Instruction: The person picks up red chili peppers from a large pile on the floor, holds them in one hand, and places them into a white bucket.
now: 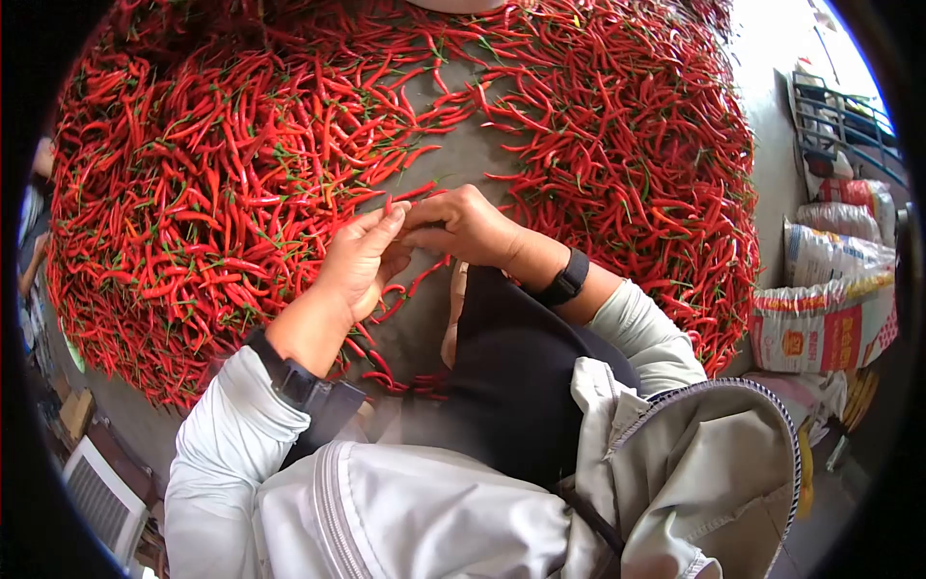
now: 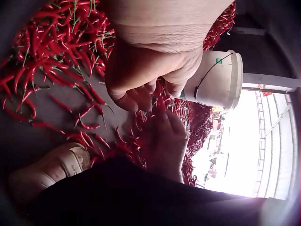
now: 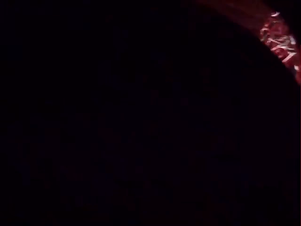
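Observation:
Both hands meet at the fingertips over a gap in the peppers in the head view. My left hand [image 1: 359, 259] pinches a red chili pepper [image 2: 160, 100] between thumb and fingers; only a little of it shows. From the other side my right hand [image 1: 470, 228] has its thumb and bent fingers on the same pepper, its fingertips touching those of the left. Loose red chili peppers [image 1: 222, 164] with green stems lie heaped to the left, and another broad heap [image 1: 627, 164] spreads to the right. The right wrist view is almost wholly dark.
Grey floor [image 1: 420, 174] shows between the heaps, with a few scattered peppers. A white bucket [image 2: 214, 79] stands beyond the hands in the left wrist view. Printed sacks [image 1: 820, 328] line the right side. A shoe [image 2: 70, 162] rests close to the loose peppers.

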{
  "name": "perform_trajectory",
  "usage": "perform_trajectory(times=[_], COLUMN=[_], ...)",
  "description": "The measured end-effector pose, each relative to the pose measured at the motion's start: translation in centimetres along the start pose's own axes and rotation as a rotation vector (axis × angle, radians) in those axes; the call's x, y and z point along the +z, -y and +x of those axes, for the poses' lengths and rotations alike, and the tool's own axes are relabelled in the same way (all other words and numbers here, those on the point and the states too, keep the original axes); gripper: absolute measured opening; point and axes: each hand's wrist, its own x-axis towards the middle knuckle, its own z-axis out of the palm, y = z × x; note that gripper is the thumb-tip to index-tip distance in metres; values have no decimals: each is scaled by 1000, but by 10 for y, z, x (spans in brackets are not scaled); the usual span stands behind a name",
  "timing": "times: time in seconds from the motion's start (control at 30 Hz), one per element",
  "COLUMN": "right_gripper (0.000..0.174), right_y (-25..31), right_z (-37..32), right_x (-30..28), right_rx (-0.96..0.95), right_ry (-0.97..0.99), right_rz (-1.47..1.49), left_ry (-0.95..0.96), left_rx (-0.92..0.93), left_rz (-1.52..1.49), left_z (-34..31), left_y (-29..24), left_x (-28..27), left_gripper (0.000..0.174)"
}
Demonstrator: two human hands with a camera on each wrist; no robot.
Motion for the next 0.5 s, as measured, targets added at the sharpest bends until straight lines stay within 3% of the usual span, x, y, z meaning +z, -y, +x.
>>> perform_trajectory(times=[0.1,0.17,0.23,0.27,0.3,0.37,0.4,0.43,0.5], right_gripper=[21,23,33,45,45,47,52,50,43], right_y=[10,4,-13,-22,-36,-58,-64,-71,-91], right_z=[19,33,55,69,79,99,110,114,110], right_x=[2,5,10,17,28,48,53,50,31], right_rx=[-51,-59,-6,97,80,-243,-150,-140,-56], right_ry=[99,166,208,360,360,321,475,499,392], right_rz=[-80,-107,-423,-542,-532,-989,-1020,-1115,-1232], left_ry=[-9,-125,-285,-295,-305,-261,-190,-116,-137], left_rx=[67,199,248,245,241,274,254,229,213], left_rz=[-62,-142,-244,-262,-278,-297,-321,-346,-336], left_z=[7,6,-2,-6,-11,-19,-21,-24,-31], left_y=[8,7,-4,-8,-13,-19,-21,-22,-29], left_x=[-23,-36,-47,-57,-66,-78,-83,-86,-76], left_gripper=[18,16,19,20,20,19,19,19,16])
